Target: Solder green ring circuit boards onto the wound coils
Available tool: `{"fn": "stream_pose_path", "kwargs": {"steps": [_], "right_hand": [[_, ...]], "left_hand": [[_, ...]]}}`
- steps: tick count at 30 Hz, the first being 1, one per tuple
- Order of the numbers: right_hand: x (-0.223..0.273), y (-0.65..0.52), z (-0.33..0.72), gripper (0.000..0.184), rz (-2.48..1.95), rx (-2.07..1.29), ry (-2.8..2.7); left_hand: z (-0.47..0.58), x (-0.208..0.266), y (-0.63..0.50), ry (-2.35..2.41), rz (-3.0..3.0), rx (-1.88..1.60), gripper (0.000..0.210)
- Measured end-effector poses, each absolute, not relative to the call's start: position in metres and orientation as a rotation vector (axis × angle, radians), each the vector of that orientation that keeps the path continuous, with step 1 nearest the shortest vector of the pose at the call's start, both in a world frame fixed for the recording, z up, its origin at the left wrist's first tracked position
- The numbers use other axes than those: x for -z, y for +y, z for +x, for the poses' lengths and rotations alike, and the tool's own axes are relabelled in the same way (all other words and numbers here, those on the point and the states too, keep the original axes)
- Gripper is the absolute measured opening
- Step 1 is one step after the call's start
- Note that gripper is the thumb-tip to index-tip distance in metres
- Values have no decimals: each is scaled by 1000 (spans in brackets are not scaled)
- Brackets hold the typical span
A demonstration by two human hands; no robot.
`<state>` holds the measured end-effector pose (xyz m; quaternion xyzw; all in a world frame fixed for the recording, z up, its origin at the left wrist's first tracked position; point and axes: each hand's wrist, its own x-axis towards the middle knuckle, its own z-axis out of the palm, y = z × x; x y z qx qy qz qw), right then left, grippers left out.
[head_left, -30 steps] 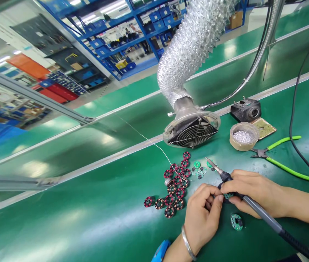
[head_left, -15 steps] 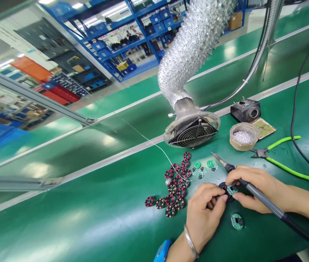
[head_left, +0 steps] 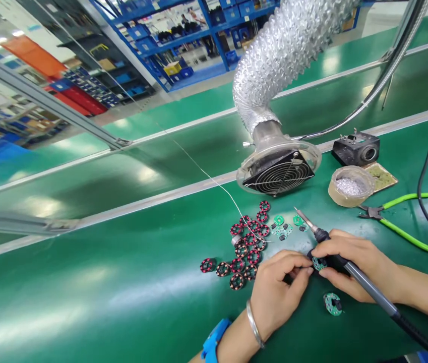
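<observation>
My right hand (head_left: 365,264) is closed around a soldering iron (head_left: 370,286), its bare tip pointing up and to the left. The thumb and finger of that hand also pinch a small round green circuit board (head_left: 318,264). Opposite it, my left hand (head_left: 280,290) pinches the edge of a black round part (head_left: 309,255) against the board; fingers hide most of this part. Below the hands lies another round circuit board (head_left: 332,304) with a black piece on it. To the left are several red-and-black and copper-coloured wound motor stators (head_left: 237,264), with a thin solder wire (head_left: 232,199) reaching over them.
Several small green boards (head_left: 282,231) lie beyond my hands. A fume extractor (head_left: 280,171) hangs over the bench on a silver duct. At right are a tub of metal shavings (head_left: 350,187), a black iron stand (head_left: 355,148), green-handled cutters (head_left: 406,234) and a black cable (head_left: 421,176).
The view has shifted slightly. The circuit board is tilted more upright between my fingers, covering more of the black round part. Both hands keep their grip.
</observation>
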<state>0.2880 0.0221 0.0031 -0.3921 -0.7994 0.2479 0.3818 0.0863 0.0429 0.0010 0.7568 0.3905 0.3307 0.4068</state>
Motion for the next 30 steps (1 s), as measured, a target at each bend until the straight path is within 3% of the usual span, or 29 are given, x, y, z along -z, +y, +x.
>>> {"fn": "stream_pose_path", "kwargs": {"steps": [7,14,22,30], "right_hand": [[-6,21,290,27,-1030,-690,-2055],[3,21,296,27,-997,-659,-2031],[-1,19,302,27,-1008,-620,-2044],[2,24,304,30,-1062,-353,-1956]], "left_hand": [[85,1,41,842,2105,-831,19],[94,3,39,864,2356,-907,5],[84,-2,56,714,2134,-1001,9],[61,-2,46,461,2341,-620,9]]}}
